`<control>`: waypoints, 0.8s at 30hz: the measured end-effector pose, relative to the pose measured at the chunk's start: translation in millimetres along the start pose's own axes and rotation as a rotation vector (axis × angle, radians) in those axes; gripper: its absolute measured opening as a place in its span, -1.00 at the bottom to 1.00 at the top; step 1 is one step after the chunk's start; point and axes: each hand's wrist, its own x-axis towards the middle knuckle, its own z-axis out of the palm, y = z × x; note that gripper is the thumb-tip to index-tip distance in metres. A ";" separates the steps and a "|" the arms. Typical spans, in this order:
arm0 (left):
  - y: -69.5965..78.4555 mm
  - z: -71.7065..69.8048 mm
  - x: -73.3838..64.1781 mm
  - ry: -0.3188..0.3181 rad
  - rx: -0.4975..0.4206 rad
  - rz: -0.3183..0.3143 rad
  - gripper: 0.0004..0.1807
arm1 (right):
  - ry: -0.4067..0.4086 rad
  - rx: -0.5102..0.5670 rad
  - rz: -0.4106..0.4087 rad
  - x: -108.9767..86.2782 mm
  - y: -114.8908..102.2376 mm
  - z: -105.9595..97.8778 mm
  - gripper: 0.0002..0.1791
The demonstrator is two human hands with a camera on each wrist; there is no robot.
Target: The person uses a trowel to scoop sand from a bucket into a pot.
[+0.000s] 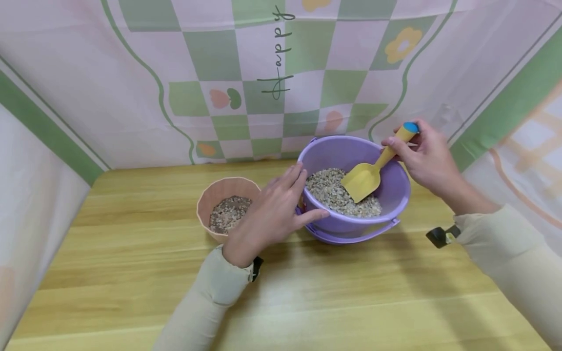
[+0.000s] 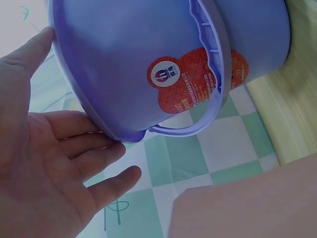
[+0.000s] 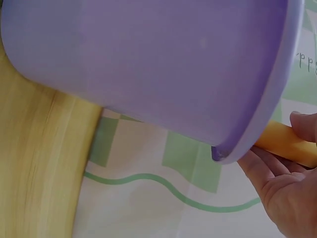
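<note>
A purple bucket [image 1: 357,214] with gravel [image 1: 327,190] inside stands on the wooden table. My right hand [image 1: 428,156] grips the handle of a yellow toy shovel [image 1: 362,181] with a blue end, and the blade lies over the gravel. In the right wrist view, the fingers holding the yellow handle are close to the bucket's rim [image 3: 277,99]. My left hand [image 1: 276,207] rests at the bucket's left rim, its fingers mostly straight. The left wrist view shows the thumb [image 2: 37,49] at the rim and the fingers [image 2: 84,144] by the lip.
A peach-coloured bowl [image 1: 206,200] with some gravel in its bottom stands left of the bucket, partly covered by my left hand. The bucket's carrying handle [image 1: 355,240] hangs down in front. A checked green-and-white cloth [image 1: 263,126] hangs behind the wooden table [image 1: 131,273].
</note>
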 end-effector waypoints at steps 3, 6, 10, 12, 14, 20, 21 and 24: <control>0.3 0.3 0.0 0.008 -0.002 0.002 0.04 | 0.003 -0.062 -0.028 0.0 1.4 2.1 -0.81; 0.4 0.3 0.0 0.018 -0.011 0.009 0.03 | 0.006 -0.113 -0.050 -0.4 2.4 3.7 -0.78; 0.2 0.5 -0.5 0.029 -0.029 0.017 0.03 | -0.003 -0.138 -0.044 -1.0 2.2 5.0 -0.75; 0.1 0.7 -0.8 0.034 -0.036 0.020 0.03 | -0.011 -0.148 -0.033 -1.6 1.6 5.5 -0.72; 0.0 1.0 -1.0 0.039 -0.040 0.022 0.03 | -0.019 -0.167 -0.029 -2.1 0.8 6.0 -0.67; -0.3 1.9 -1.3 0.051 -0.031 0.023 0.02 | -0.028 -0.207 -0.040 -2.6 -0.1 8.7 -0.59; -0.2 2.0 -1.5 0.052 -0.030 0.023 0.02 | -0.025 -0.205 -0.039 -2.7 -0.1 9.1 -0.60; -0.6 2.7 -1.6 0.057 -0.034 0.029 0.02 | -0.019 -0.200 -0.026 -3.5 0.0 10.1 -0.65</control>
